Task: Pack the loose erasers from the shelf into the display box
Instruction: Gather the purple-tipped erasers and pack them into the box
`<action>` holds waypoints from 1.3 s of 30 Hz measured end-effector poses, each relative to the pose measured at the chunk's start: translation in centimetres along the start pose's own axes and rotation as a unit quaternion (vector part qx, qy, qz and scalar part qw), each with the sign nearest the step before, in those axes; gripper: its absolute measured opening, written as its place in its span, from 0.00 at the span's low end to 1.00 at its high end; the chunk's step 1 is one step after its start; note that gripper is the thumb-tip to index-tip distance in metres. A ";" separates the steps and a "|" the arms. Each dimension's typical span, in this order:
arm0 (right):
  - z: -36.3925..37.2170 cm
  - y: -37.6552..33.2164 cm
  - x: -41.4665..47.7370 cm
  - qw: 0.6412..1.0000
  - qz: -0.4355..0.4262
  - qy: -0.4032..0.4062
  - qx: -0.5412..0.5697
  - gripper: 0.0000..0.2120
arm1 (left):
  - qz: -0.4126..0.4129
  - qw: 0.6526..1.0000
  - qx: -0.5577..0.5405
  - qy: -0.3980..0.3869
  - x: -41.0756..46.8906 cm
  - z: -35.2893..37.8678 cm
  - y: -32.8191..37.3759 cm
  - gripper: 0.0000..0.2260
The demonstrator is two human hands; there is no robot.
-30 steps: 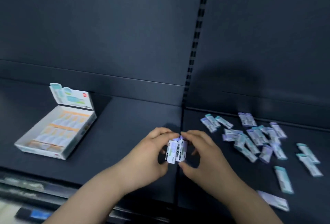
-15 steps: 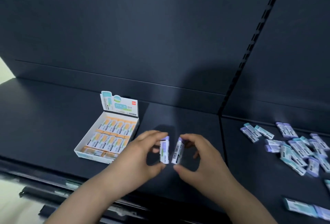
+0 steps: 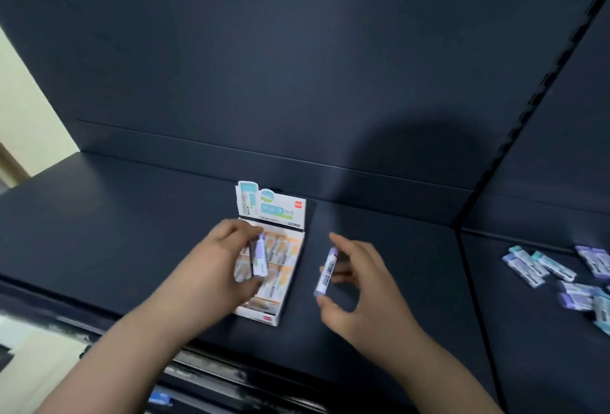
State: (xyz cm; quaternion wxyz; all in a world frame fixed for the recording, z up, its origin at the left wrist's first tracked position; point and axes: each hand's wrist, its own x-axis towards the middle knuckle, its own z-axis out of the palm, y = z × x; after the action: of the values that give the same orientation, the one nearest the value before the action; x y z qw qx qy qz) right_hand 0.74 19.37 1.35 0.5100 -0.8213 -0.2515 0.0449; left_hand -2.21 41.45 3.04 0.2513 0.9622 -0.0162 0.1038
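Note:
The white display box (image 3: pixel 290 281) stands open on the dark shelf, its printed flap upright at the back, with orange-sleeved erasers in rows inside. My left hand (image 3: pixel 214 268) hovers over the box's left half, pinching a purple-tipped eraser (image 3: pixel 259 258) upright between thumb and fingers. Just right of the box, my right hand (image 3: pixel 359 291) holds a second eraser (image 3: pixel 326 271), barcode side towards me, by its two ends. A pile of loose erasers (image 3: pixel 561 275) lies at the far right.
The dark shelf (image 3: pixel 132 232) has a tall back panel and a slotted upright (image 3: pixel 528 110) dividing it from the right bay. The shelf's front lip (image 3: pixel 204 364) runs below my forearms. A pale wall (image 3: pixel 29 110) shows at the left.
My view has swung right-to-left, so the box now sits in the middle. My hands parted: the left carried its eraser over the box, the right stayed beside it with the other.

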 end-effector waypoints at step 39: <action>12.9 -0.6 10.1 0.934 0.104 0.082 -0.333 0.16 | 0.136 0.972 0.135 -0.136 5.7 1.3 -8.8 0.13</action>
State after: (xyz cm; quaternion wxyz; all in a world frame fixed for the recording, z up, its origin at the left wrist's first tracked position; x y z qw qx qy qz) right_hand 5.05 34.74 -2.41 0.2187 -0.9664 -0.1230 -0.0562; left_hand 4.40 48.65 -1.14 0.0983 0.9811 -0.1668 0.0061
